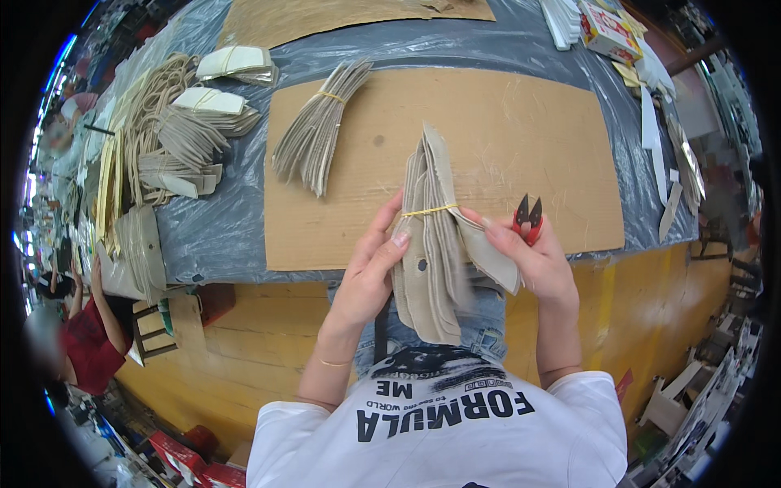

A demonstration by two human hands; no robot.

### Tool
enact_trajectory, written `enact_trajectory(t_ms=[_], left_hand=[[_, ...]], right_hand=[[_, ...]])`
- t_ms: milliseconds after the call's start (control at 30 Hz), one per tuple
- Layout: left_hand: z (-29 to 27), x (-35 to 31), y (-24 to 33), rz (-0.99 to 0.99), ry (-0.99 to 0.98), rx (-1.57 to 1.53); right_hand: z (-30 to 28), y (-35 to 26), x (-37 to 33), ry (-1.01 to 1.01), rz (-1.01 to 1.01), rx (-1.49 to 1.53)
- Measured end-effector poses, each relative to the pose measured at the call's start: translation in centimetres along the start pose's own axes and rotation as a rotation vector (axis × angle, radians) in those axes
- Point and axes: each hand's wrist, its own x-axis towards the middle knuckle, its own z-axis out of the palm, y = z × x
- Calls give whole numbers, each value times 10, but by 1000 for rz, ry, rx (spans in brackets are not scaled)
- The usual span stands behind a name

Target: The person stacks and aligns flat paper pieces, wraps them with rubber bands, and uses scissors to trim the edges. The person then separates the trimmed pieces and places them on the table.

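My left hand [374, 262] grips a bundle of long, grey-beige flat pieces [429, 260], which look like fabric or leather, from its left side. A yellow rubber band [429, 211] cinches the bundle around its middle, and the ends fan out below. In my right hand [543, 259] are red-handled thread snips [529, 218], with their dark blades pointing away from me and spread apart. The thumb and finger of that hand also touch a piece splayed out at the bundle's right. The bundle hangs over the near table edge, and its lower end is slightly blurred.
Beneath my hands lies a cardboard sheet [553, 122] on the plastic-covered table [220, 244]. Another banded bundle [324, 126] rests on it. More bundles [213, 110] and cords pile up at the left. A small box [610, 34] stands far right. A person in red [93, 346] is at the left.
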Motion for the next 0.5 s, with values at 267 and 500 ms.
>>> enact_trajectory(t_ms=[267, 500], left_hand=[[2, 2, 3, 10, -46, -6], [-2, 7, -1, 0, -135, -35]], right_hand=[[23, -12, -11, 74, -184, -326], [27, -2, 4, 40, -269, -387]])
